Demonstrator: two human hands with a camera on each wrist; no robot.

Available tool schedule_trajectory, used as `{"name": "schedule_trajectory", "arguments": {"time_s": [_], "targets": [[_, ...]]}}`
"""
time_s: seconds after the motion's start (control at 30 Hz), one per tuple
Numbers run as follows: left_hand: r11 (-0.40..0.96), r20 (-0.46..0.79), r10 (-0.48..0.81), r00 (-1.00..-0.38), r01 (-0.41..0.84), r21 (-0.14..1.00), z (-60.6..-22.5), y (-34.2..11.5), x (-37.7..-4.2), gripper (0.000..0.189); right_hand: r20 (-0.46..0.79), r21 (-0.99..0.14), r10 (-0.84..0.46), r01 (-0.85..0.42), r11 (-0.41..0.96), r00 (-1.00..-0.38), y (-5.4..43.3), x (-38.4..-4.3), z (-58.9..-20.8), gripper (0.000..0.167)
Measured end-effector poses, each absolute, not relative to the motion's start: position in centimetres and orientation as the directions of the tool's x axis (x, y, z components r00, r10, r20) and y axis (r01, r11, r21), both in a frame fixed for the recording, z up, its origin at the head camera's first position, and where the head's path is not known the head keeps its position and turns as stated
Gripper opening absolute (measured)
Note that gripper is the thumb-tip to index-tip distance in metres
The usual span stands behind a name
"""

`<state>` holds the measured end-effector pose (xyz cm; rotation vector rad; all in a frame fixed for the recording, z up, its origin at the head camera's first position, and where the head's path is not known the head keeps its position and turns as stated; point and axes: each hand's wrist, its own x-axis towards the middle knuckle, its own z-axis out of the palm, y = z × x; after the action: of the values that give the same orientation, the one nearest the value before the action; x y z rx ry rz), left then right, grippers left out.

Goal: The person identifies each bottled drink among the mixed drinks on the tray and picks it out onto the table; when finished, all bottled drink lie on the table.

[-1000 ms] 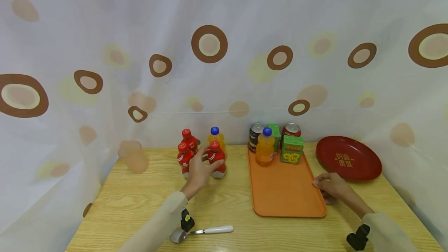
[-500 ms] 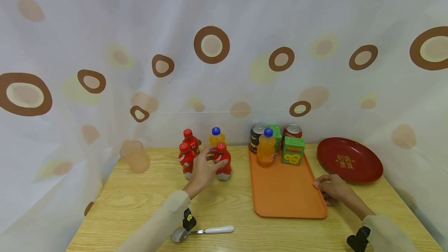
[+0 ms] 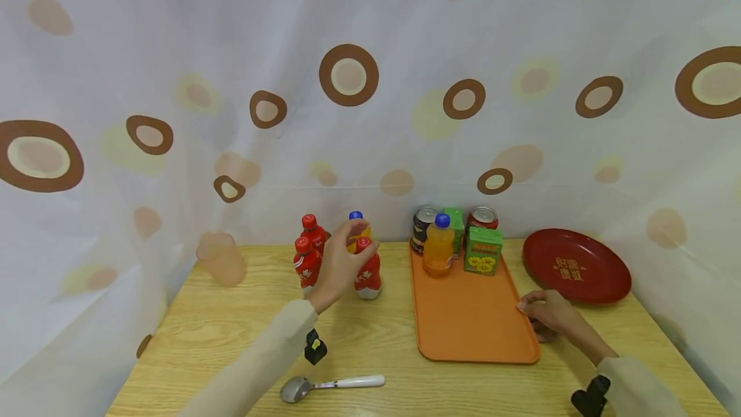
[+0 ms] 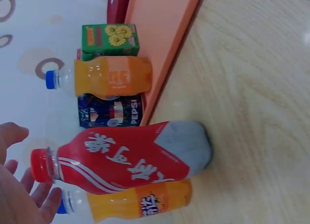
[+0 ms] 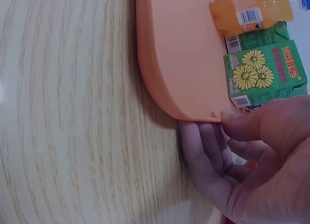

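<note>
My left hand [image 3: 340,264] is around the cap of a red milk-drink-like bottle with a white base [image 4: 131,156], its thumb and fingers spread apart. The bottle stands upright on the table, and in the left wrist view the fingers lie clear of its body. Just behind it is an orange soda bottle [image 4: 140,200] with a blue cap. At the right edge of an orange tray [image 3: 471,320], my right hand [image 3: 550,314] pinches the rim, thumb on top and fingers below. On the tray stand another orange soda bottle [image 3: 439,246], green drink cartons [image 5: 264,71] and cans.
Two more red bottles [image 3: 307,262] stand left of my left hand. A red oval plate [image 3: 579,288] leans at the right, a pinkish translucent cup [image 3: 221,262] stands at the back left, and a spoon [image 3: 347,382] lies in front. A patterned curtain [image 3: 393,140] hangs behind.
The red bottle has shifted slightly right, away from the other two. My left hand has lifted from its body, fingers parted. The right hand stays on the tray rim.
</note>
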<state>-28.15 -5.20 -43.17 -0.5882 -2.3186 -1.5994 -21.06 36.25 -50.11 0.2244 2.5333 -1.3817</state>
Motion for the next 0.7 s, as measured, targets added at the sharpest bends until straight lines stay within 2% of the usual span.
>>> {"name": "schedule_trajectory", "arguments": {"time_s": [0.2,0.37,0.7], "targets": [[0.339,0.527,0.261,-0.809,0.588,0.735,-41.8,-4.2,-29.1,0.039,-0.295,-0.806,0.022,0.261,0.531,-0.955,36.1,-21.1,-50.1,0.031],[0.285,0.570,0.299,-0.766,0.641,0.712,-40.4,-2.8,-29.7,0.036,-0.301,-0.808,0.023,0.267,0.526,-0.953,36.2,-20.9,-50.1,0.032],[0.175,0.527,0.355,-0.773,0.608,0.774,-39.6,0.8,-29.9,0.032,-0.310,-0.800,0.028,0.277,0.532,-0.950,36.1,-21.1,-49.8,0.033]]}}
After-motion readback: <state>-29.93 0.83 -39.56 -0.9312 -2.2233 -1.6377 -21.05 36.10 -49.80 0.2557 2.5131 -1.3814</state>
